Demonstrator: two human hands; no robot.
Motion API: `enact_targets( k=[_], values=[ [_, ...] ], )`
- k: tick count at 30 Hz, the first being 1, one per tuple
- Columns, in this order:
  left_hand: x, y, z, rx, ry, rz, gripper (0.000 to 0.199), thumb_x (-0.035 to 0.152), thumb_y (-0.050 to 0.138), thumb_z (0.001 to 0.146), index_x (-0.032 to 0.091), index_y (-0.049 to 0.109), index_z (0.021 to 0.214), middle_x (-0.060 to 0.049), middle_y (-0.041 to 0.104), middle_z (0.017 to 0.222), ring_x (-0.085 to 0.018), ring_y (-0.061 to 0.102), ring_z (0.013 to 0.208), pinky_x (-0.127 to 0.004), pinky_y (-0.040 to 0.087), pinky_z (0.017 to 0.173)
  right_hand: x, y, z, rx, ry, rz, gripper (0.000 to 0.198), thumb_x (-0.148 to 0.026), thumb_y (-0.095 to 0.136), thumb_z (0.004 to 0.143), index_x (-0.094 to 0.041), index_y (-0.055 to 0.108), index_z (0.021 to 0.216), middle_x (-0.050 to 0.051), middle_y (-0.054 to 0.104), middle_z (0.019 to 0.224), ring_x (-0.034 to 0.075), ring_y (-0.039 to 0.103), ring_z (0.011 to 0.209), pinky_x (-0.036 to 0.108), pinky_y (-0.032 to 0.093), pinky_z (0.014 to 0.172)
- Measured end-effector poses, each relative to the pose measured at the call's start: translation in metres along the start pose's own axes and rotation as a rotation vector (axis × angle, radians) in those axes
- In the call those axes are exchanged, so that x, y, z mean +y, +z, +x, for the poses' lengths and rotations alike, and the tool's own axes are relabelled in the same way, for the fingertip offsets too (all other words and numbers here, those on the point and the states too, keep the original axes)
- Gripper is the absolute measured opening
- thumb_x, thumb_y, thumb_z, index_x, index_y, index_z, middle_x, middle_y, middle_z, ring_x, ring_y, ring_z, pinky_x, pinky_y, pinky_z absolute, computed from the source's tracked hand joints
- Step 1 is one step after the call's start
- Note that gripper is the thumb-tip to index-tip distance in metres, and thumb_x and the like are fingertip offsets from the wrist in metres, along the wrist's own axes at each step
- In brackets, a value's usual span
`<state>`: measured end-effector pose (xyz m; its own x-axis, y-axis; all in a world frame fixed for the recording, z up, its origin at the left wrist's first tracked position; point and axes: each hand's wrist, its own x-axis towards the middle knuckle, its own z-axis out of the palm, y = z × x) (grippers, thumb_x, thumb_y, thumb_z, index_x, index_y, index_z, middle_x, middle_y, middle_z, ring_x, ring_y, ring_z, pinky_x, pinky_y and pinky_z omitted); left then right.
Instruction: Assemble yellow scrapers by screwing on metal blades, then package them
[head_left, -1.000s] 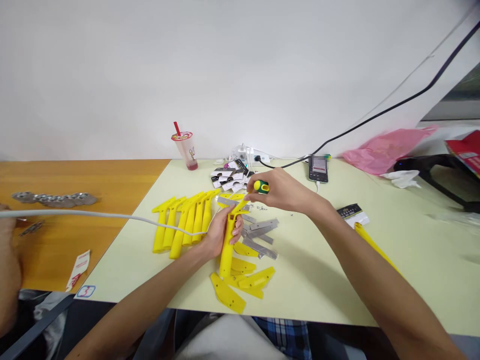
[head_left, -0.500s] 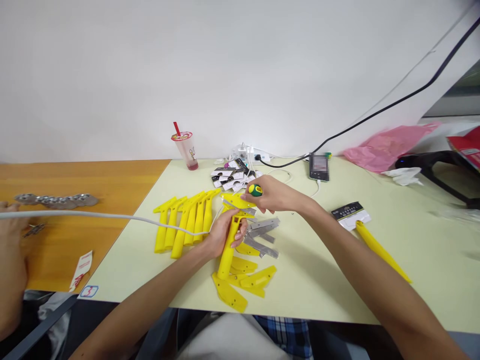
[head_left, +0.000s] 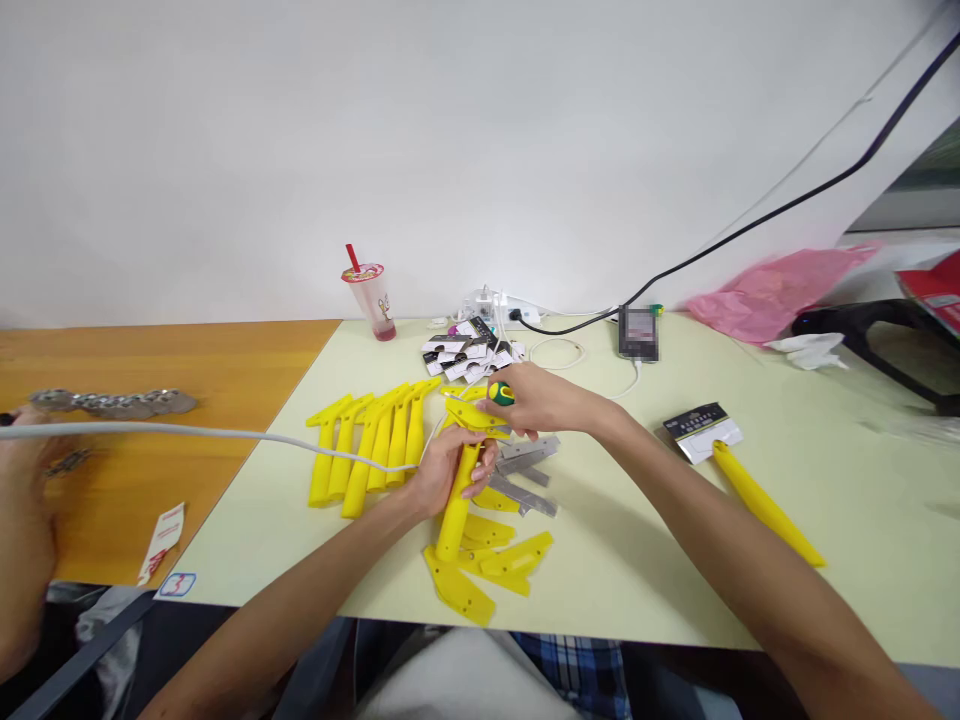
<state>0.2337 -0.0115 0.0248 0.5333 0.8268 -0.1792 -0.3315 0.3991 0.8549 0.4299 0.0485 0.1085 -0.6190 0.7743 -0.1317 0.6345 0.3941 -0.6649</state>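
Note:
My left hand (head_left: 441, 472) is wrapped round a yellow plastic scraper handle (head_left: 454, 520), its head end pointing away from me. A flat yellow cover piece (head_left: 468, 415) lies over that head, under the fingers of both hands. My right hand (head_left: 541, 400) is closed round a green-and-yellow screwdriver (head_left: 501, 394); only the rounded handle end shows, its shaft hidden. Several grey metal blades (head_left: 529, 455) lie just right of the hands. Nearer me are loose yellow cover pieces (head_left: 517, 560). To the left, several yellow handles (head_left: 367, 450) lie in a row.
Behind are printed cards (head_left: 457, 355), a power strip (head_left: 480, 305), a drink cup (head_left: 373, 300) and a phone (head_left: 638, 335). A carded yellow scraper (head_left: 765, 500) lies right. A white cable (head_left: 225, 432) crosses in front of me. Another person's hand (head_left: 26, 440) is far left.
The yellow cover piece has come down onto the head of the handle. My right hand, with the screwdriver, has shifted slightly left and down. My left hand keeps its grip.

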Motion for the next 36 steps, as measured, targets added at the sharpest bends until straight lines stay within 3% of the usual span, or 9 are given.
enact_targets(
  k=[6, 13, 23, 36],
  values=[
    [0.003, 0.007, -0.001, 0.016, -0.002, 0.032, 0.049, 0.054, 0.072, 0.093, 0.016, 0.058, 0.065, 0.002, 0.049, 0.055, -0.006, 0.038, 0.034, -0.022, 0.024, 0.036, -0.002, -0.001, -0.001, -0.009, 0.017, -0.012, 0.023, -0.04, 0.065, 0.103, -0.021, 0.062, 0.091, 0.0, 0.07, 0.059, 0.017, 0.067, 0.047, 0.028, 0.046, 0.05],
    [0.005, 0.012, -0.002, 0.066, 0.025, -0.018, 0.042, 0.049, 0.082, 0.086, 0.02, 0.053, 0.078, 0.004, 0.056, 0.06, -0.006, 0.037, 0.037, -0.02, 0.028, 0.033, -0.003, -0.004, -0.003, 0.006, -0.032, -0.036, 0.019, -0.035, 0.066, 0.101, -0.02, 0.066, 0.092, 0.001, 0.072, 0.063, 0.016, 0.067, 0.053, 0.026, 0.045, 0.054],
    [-0.001, 0.008, 0.0, 0.018, 0.063, -0.023, 0.042, 0.05, 0.082, 0.089, 0.02, 0.054, 0.085, 0.002, 0.062, 0.064, -0.007, 0.041, 0.038, -0.019, 0.032, 0.033, -0.008, -0.007, -0.006, -0.001, -0.047, -0.003, 0.016, -0.032, 0.068, 0.099, -0.018, 0.072, 0.094, 0.001, 0.071, 0.064, 0.014, 0.063, 0.055, 0.027, 0.042, 0.058],
    [-0.004, 0.008, 0.002, 0.007, 0.114, -0.017, 0.043, 0.049, 0.087, 0.088, 0.018, 0.059, 0.096, -0.006, 0.073, 0.081, -0.012, 0.058, 0.051, -0.02, 0.04, 0.033, -0.01, -0.013, -0.009, 0.011, -0.046, -0.077, 0.023, -0.04, 0.069, 0.099, -0.017, 0.073, 0.094, -0.002, 0.062, 0.061, 0.013, 0.05, 0.057, 0.029, 0.033, 0.063]
  ],
)
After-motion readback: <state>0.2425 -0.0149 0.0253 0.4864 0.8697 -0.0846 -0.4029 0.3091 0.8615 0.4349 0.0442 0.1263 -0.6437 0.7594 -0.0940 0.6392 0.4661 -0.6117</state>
